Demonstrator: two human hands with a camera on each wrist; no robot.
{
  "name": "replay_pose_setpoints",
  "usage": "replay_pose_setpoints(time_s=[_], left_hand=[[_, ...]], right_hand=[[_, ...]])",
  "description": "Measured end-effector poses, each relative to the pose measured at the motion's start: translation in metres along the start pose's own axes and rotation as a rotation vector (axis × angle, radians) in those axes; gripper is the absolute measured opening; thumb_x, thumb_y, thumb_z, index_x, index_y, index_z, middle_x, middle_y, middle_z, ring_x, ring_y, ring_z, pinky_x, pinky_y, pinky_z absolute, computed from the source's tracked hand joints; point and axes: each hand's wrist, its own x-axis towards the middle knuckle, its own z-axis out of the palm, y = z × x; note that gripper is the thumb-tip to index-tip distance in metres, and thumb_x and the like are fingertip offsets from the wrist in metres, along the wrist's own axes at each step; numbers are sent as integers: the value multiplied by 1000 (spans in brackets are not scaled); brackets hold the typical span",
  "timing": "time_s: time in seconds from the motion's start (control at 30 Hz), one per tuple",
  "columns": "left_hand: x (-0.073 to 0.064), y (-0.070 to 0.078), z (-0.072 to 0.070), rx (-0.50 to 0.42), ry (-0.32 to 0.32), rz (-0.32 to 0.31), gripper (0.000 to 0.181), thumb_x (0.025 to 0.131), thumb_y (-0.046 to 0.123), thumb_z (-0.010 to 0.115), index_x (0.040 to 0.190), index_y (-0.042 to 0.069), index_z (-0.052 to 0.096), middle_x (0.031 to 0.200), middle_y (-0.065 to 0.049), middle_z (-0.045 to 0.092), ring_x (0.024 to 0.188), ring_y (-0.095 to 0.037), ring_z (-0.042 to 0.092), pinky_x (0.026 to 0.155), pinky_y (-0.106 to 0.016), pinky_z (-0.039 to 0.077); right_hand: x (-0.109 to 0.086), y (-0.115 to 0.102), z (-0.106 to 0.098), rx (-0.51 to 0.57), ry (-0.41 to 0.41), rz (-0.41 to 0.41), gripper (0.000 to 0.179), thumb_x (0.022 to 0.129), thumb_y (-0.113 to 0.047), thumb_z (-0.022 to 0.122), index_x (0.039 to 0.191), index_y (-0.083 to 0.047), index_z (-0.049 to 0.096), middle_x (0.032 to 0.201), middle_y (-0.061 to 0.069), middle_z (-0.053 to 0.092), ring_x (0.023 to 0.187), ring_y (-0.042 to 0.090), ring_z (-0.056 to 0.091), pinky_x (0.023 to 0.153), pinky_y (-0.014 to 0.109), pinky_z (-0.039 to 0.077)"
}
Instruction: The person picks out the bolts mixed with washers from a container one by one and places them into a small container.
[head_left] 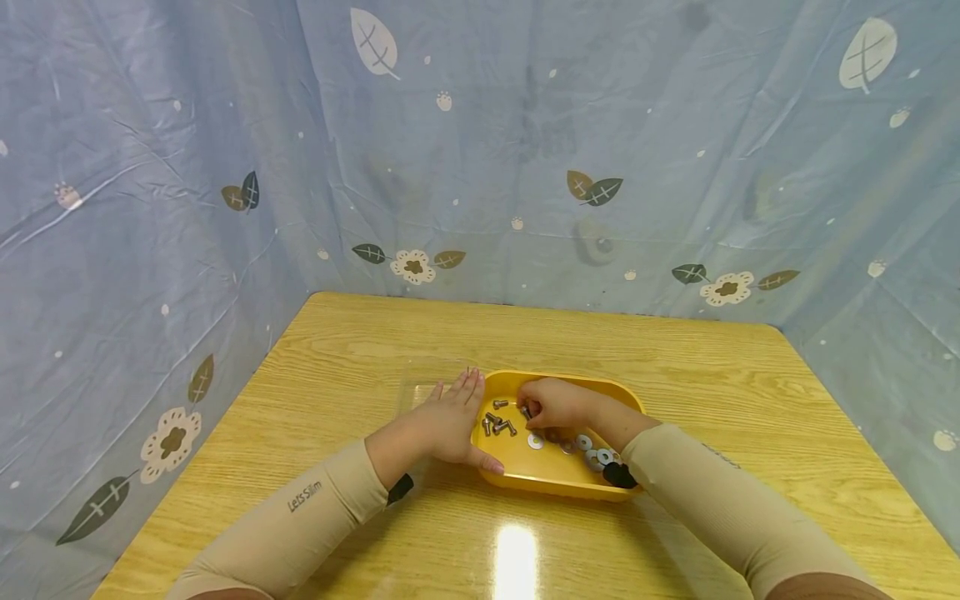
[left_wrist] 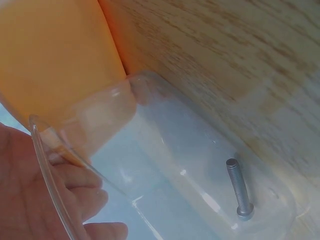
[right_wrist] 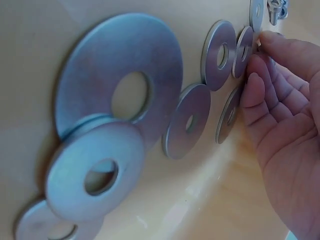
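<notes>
A yellow tray [head_left: 525, 477] stands on the table, with several metal screws [head_left: 497, 426] in its left part and flat washers [head_left: 535, 442] toward the right. My right hand [head_left: 558, 403] reaches into it, thumb and fingertips pinching a screw [head_left: 526, 412] close over the tray floor. In the right wrist view, washers [right_wrist: 122, 75] of different sizes lie beside the curled fingers. My left hand [head_left: 450, 417] spreads its fingers along the tray's left rim. Left of the tray is a clear plastic box [left_wrist: 185, 145], partly hidden under the left hand, with one long screw [left_wrist: 239, 190] inside.
The wooden table [head_left: 360, 342] extends around both containers. Behind it and along its sides hangs a blue patterned cloth [head_left: 495, 150]. A black wrist strap piece [head_left: 619, 476] on the right arm overlaps the tray's front right corner.
</notes>
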Motion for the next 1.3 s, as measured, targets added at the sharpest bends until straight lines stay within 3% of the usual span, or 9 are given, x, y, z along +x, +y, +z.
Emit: replay_pose_setpoints(time_s=[0.4, 0.6, 1.0, 1.3], left_hand=[[0, -1, 0, 2, 2, 8, 128, 61, 84, 48, 146, 0, 2, 152, -18, -3, 139, -27, -1, 108, -51, 12], [-1, 0, 3, 1, 2, 10, 128, 60, 85, 47, 146, 1, 3, 152, -16, -3, 139, -27, -2, 108, -51, 12], [-2, 0, 1, 3, 16, 6, 128, 60, 84, 48, 146, 0, 3, 152, -16, -2, 139, -27, -1, 109, -51, 12], [-1, 0, 2, 12, 18, 11, 129, 60, 84, 48, 146, 0, 3, 152, -17, -1, 139, -27, 0, 109, -49, 11]], right_hand=[[-2, -5, -2, 2, -9, 59, 16, 81, -11, 69, 96, -9, 62, 66, -7, 54, 59, 6, 51, 61, 22, 45], [-5, -6, -7, -12, 12, 8, 16, 78, -13, 71, 91, -9, 64, 69, -9, 58, 61, 3, 52, 59, 21, 45], [-18, -11, -33, 264, 99, -35, 16, 83, -11, 67, 96, -3, 62, 76, -3, 61, 67, 10, 55, 61, 24, 47], [-34, -12, -68, 506, 210, -51, 27, 86, -12, 64, 106, 5, 56, 81, 10, 61, 77, 45, 55, 68, 48, 49]])
